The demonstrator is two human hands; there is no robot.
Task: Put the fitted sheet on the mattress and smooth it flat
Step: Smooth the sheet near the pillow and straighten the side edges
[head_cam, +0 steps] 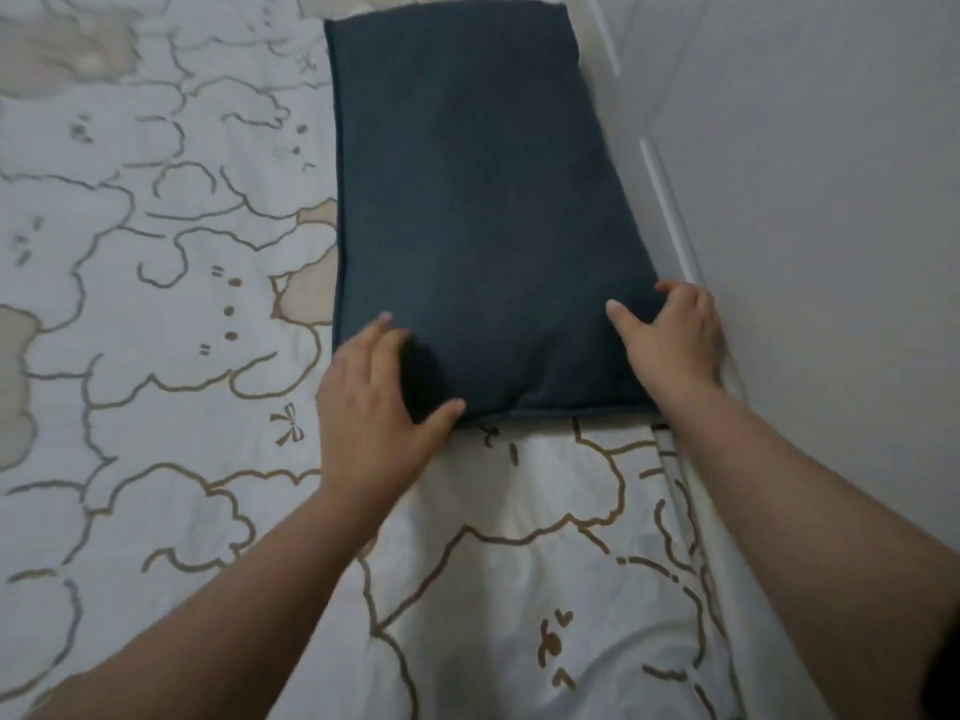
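A white fitted sheet (156, 356) printed with tan-outlined cartoon shapes covers the mattress across the whole lower and left view. A dark blue-grey pillow (467, 200) lies on it along the right edge, next to the wall. My left hand (374, 402) grips the pillow's near left corner, thumb curled under the front seam. My right hand (670, 340) holds the near right corner, fingers curled on top of the fabric. Both forearms reach in from the bottom of the view.
A pale grey wall (805, 200) with white trim strips (670, 215) runs down the right side, tight against the bed edge. The sheet shows soft wrinkles near the bottom centre. Sheet spreads wide to the left of the pillow.
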